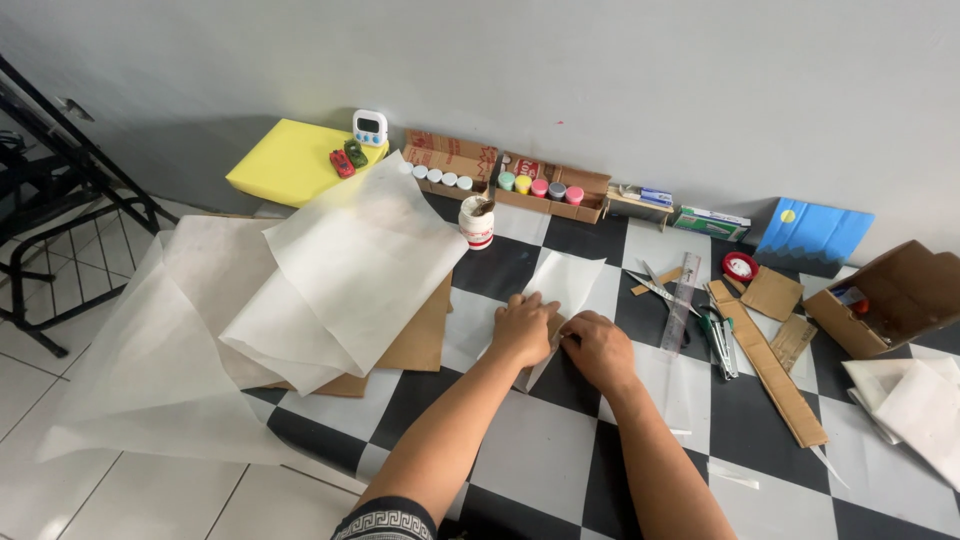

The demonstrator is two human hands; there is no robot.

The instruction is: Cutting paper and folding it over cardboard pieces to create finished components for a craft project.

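Where left hand (522, 328) and right hand (598, 350) press flat on folded paper (562, 285) — cardboard piece beneath mostly hidden — each grip spread.

Both arms stretched fwd, left hand (523, 328) & right hand (598, 349) palms down, side by side, fingers (574, 322) bent inward

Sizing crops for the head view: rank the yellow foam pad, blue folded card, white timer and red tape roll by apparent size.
1. Yellow foam pad, largest.
2. Blue folded card.
3. White timer and red tape roll: look about alike, so unranked.
All four lie near the wall, well beyond the left hand and right hand.
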